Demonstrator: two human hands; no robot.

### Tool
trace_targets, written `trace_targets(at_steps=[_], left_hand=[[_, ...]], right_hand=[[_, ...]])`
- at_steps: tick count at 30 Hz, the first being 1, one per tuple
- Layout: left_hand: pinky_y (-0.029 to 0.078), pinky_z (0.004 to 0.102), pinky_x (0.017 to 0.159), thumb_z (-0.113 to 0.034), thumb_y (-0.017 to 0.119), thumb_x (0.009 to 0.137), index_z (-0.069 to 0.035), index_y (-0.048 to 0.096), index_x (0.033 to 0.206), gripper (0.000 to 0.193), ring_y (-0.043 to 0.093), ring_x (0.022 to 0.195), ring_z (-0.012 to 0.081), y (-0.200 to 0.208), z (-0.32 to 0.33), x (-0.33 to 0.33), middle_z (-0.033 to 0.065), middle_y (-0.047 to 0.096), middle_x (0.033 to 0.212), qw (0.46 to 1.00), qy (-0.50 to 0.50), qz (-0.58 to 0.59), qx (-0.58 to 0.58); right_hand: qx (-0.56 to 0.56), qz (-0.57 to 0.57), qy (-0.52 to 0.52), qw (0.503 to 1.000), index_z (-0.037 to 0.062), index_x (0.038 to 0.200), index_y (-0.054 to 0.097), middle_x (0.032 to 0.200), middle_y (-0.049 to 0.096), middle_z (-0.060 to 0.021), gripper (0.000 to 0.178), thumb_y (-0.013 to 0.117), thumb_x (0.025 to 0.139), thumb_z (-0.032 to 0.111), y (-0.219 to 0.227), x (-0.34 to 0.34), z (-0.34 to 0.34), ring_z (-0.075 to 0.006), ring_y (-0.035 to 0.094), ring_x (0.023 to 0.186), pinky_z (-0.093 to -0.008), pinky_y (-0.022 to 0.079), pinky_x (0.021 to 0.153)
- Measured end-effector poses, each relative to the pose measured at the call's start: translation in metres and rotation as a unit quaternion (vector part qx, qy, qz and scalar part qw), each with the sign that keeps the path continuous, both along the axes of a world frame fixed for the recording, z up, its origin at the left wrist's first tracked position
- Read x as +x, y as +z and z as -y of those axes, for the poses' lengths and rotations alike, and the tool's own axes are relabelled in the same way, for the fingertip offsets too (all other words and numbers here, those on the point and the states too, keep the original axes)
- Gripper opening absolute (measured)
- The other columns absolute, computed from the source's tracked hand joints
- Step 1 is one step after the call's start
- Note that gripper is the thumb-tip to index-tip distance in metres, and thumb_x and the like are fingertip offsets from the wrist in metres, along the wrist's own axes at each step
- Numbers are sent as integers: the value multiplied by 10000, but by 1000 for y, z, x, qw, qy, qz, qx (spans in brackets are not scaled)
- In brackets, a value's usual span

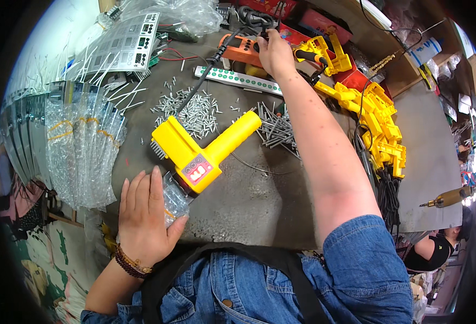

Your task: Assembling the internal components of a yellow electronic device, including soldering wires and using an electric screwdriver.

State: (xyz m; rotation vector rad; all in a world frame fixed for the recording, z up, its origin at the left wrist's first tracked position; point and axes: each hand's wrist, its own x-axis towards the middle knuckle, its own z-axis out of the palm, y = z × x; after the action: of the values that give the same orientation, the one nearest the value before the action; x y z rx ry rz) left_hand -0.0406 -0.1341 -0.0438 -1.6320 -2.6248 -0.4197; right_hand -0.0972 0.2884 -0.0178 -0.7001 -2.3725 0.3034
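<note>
My left hand [147, 213] lies flat with its fingers stretched out. It rests on a bubble-wrapped piece [175, 201] at the lower end of a yellow T-shaped power tool [200, 154]. The tool lies on the table, its small display glowing red and a comb of metal teeth at its far-left end. A black cord [204, 75] runs from it toward the back. At the far side, my right hand [277, 54] reaches to an orange power strip [239, 49]. Its fingers close around what looks like a black plug, mostly hidden by the hand.
Loose screws [192, 110] and longer bolts [276, 127] lie beyond the tool. A white strip with green dots [238, 80] sits behind them. Bubble-wrapped metal blades [81, 146] fan out at left. Yellow housings [375, 119] pile up at right, near a screwdriver [448, 198]. Another person [432, 251] is farther right.
</note>
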Motion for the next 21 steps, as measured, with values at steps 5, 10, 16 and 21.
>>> trace_targets(at_steps=[5,10,16,21], left_hand=[[226,568,1127,-302,661,805,106,201,1462,900,377,1285,449,1,0,1,298,380,1375,1000,2,2,7],[222,572,1127,-266,683,787,104,200,1461,908,382,1276,447,1,1,2,293,385,1365,1000,4,9,11],[351,521,1019,-244,747,734,97,309,1416,880,469,1125,431,5,2,5,264,460,1241,997,-18,35,73],[486,454,718,-214,755,723,83,494,1288,690,572,837,362,-26,53,11,189,558,1028,990,65,86,90]], right_hand=[[5,-2,2,1000,30,1256,522,1002,661,-288,401,537,959,299,-1,-1,1,-452,628,983,-501,497,868],[4,-2,1,1000,26,1251,530,1019,661,-284,396,541,955,288,-1,-2,4,-448,623,998,-498,493,871],[-110,-218,128,961,10,1190,550,1048,677,-225,282,542,958,169,24,16,22,-350,652,1011,-392,498,880],[-214,-247,314,891,28,1177,559,1217,631,-103,246,518,935,17,66,113,57,-165,602,1080,-308,465,930]])
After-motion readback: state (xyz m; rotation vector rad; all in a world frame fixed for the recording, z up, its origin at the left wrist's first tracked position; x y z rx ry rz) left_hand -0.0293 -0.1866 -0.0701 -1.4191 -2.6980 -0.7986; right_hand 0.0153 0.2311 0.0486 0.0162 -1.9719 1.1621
